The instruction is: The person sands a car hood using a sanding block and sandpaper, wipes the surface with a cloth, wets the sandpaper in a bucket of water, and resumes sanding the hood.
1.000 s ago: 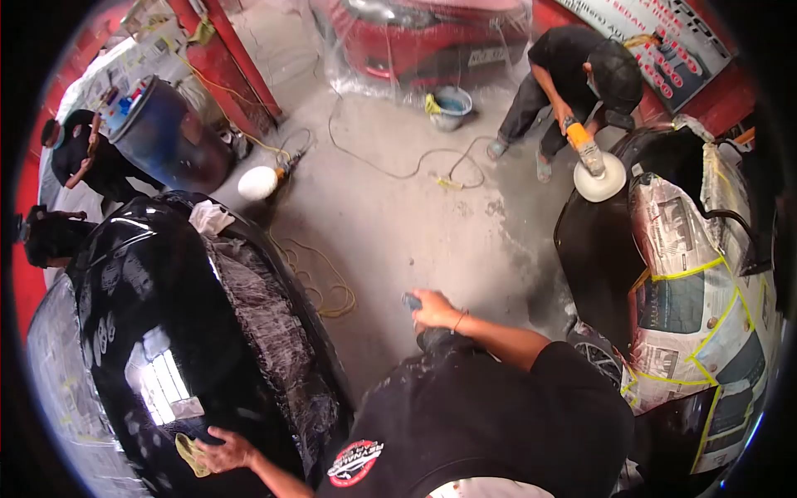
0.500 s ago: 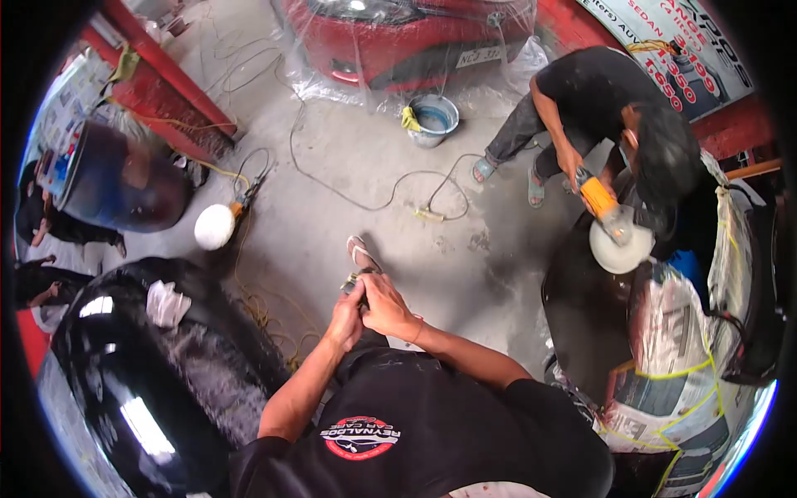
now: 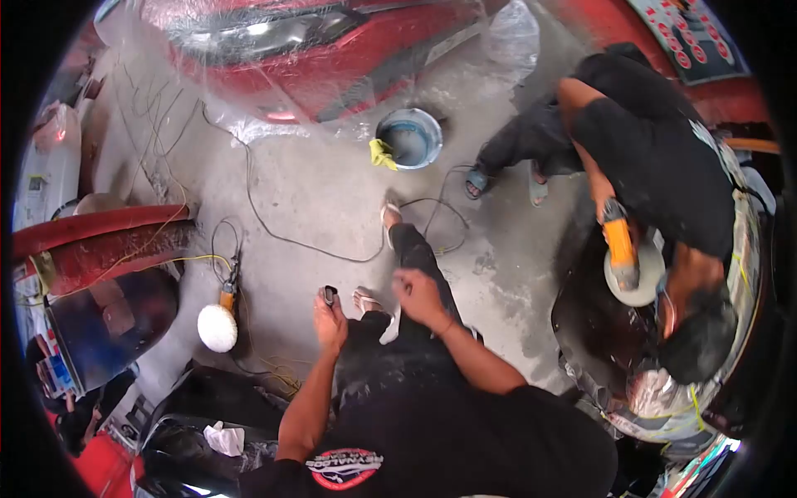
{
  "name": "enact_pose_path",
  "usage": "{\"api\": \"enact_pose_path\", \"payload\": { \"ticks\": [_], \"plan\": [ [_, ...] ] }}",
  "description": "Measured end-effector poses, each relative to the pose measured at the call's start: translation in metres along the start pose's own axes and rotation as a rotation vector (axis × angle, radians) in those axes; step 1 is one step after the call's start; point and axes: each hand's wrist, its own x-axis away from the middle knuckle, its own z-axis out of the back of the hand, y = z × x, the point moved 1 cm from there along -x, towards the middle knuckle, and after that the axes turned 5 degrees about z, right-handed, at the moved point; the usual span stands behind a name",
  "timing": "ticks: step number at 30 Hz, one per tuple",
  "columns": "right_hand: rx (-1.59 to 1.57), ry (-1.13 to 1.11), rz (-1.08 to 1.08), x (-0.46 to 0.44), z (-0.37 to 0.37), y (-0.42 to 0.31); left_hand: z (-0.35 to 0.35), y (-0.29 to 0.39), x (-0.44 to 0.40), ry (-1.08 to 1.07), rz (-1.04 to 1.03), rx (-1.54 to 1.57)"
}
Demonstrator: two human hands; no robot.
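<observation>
My left hand (image 3: 330, 322) is closed around a small dark object (image 3: 330, 295), its kind too small to make out, in front of my body. To the right and slightly higher, my right hand (image 3: 420, 300) is apart from it, fingers curled and a little blurred; whatever they hold, if anything, is hidden. Beneath both hands are my dark trousers and sandalled feet. Beyond them stands a bucket (image 3: 413, 139) of bluish water with a yellow cloth (image 3: 382, 154) over its rim.
A plastic-covered red car (image 3: 274, 62) is ahead. A cable (image 3: 286, 245) crosses the floor. On the left lies a polisher with a white pad (image 3: 217, 329), near a black car part (image 3: 216, 394). At right, a bent-over co-worker (image 3: 664, 141) runs an orange polisher (image 3: 619, 241) on a dark panel.
My hands, together before, have separated: the left keeps the small dark object, the right has moved right. I have stepped forward, and the view has shifted nearer the bucket and car.
</observation>
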Motion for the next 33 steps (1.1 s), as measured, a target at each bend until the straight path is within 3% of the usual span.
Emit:
{"api": "enact_pose_path", "payload": {
  "ticks": [2,5,7,11,15,17,20,23,25,27,28,33],
  "plan": [
    [0.048,0.03,-0.03,-0.079,0.003,0.029,0.005,-0.024,-0.044,0.174,-0.112,-0.397],
    [0.132,-0.018,-0.014,-0.24,-0.005,0.112,0.003,-0.051,-0.098,0.311,-0.055,-0.475],
    [0.384,-0.039,-0.09,-0.332,-0.026,0.195,-0.011,-0.084,-0.109,0.189,-0.151,-0.637],
    [0.793,-0.511,-0.092,-0.49,-0.044,0.334,-0.056,-0.106,-0.119,-0.21,-0.101,-0.587],
    [0.89,-0.487,-0.054,-0.562,-0.071,0.402,-0.072,-0.128,-0.135,-0.198,-0.106,-0.609],
    [0.872,-0.572,-0.096,-0.565,-0.103,0.437,-0.064,-0.139,-0.13,-0.146,-0.146,-0.595],
    [0.981,-0.513,-0.005,-0.547,-0.146,0.487,-0.065,-0.13,-0.144,-0.168,-0.157,-0.659],
    [0.545,-0.25,-0.284,-0.557,-0.153,0.521,-0.069,-0.12,-0.162,-0.166,-0.209,-0.637],
    [0.429,-0.128,-0.247,-0.536,-0.148,0.518,-0.069,-0.114,-0.172,-0.227,-0.149,-0.682],
    [-0.58,-0.031,-0.802,-0.521,-0.138,0.523,-0.071,-0.119,-0.174,-0.237,-0.133,-0.693],
    [-0.679,-0.036,-0.928,-0.524,-0.109,0.464,-0.072,-0.116,-0.173,-0.245,-0.123,-0.676],
    [-0.942,-0.075,-0.821,-0.514,-0.044,0.406,-0.078,-0.115,-0.174,-0.267,-0.105,-0.671]
  ]
}}
